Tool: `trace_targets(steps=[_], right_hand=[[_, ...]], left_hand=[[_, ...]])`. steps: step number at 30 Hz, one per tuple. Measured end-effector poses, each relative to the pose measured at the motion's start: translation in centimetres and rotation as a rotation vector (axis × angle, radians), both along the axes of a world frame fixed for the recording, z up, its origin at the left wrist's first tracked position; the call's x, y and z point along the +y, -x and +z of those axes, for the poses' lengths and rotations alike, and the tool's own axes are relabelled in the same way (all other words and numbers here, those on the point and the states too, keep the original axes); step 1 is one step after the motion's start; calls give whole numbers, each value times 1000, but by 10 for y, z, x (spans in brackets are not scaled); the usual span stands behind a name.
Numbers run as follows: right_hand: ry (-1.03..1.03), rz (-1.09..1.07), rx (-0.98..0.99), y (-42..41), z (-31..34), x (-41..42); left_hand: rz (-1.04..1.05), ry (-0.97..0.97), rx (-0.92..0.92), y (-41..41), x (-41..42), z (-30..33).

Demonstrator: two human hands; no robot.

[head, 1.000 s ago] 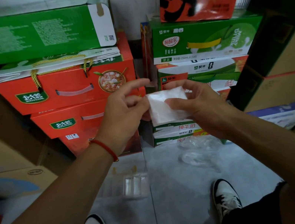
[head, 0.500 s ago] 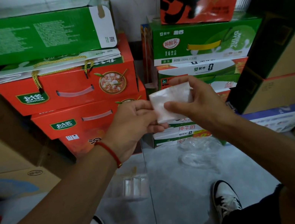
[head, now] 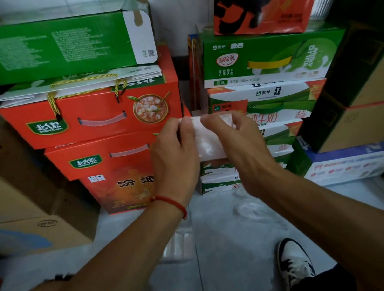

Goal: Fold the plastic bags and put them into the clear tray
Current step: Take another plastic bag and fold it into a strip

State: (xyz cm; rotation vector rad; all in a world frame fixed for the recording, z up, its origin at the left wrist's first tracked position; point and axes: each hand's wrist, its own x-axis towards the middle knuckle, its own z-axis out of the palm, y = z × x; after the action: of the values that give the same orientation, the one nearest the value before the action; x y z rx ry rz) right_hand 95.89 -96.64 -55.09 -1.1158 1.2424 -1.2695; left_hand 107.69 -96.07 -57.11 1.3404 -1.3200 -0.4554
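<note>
A folded whitish plastic bag point(head: 208, 140) is held upright at chest height between both hands. My left hand point(head: 175, 155) pinches its upper left edge and my right hand point(head: 238, 142) curls over its top right edge and covers its right side. Below, on the grey floor, the clear tray point(head: 177, 246) holds folded bags and is partly hidden by my left forearm. Loose clear plastic bags point(head: 252, 209) lie crumpled on the floor to the tray's right, under my right forearm.
Stacked red gift boxes point(head: 94, 116) and a green carton point(head: 57, 46) stand at the left, green milk cartons point(head: 268, 61) at the right, cardboard boxes point(head: 12, 200) on both sides. My shoe point(head: 294, 262) rests on the grey floor point(head: 231, 265) near the bottom.
The bag has been folded narrower and turned upright. Both hands came closer together and shifted right, and my right hand now wraps over the top edge.
</note>
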Motion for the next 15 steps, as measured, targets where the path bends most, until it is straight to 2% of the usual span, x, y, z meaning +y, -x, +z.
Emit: trace_targets(steps=[4,15], right_hand=[[-49,-160,-32,-16,-10,-1],[261,-249,193,-21,-11,-14]], left_hand=[[64,79,-117,9,4,-3],[154,136,-31,3,-1,5]])
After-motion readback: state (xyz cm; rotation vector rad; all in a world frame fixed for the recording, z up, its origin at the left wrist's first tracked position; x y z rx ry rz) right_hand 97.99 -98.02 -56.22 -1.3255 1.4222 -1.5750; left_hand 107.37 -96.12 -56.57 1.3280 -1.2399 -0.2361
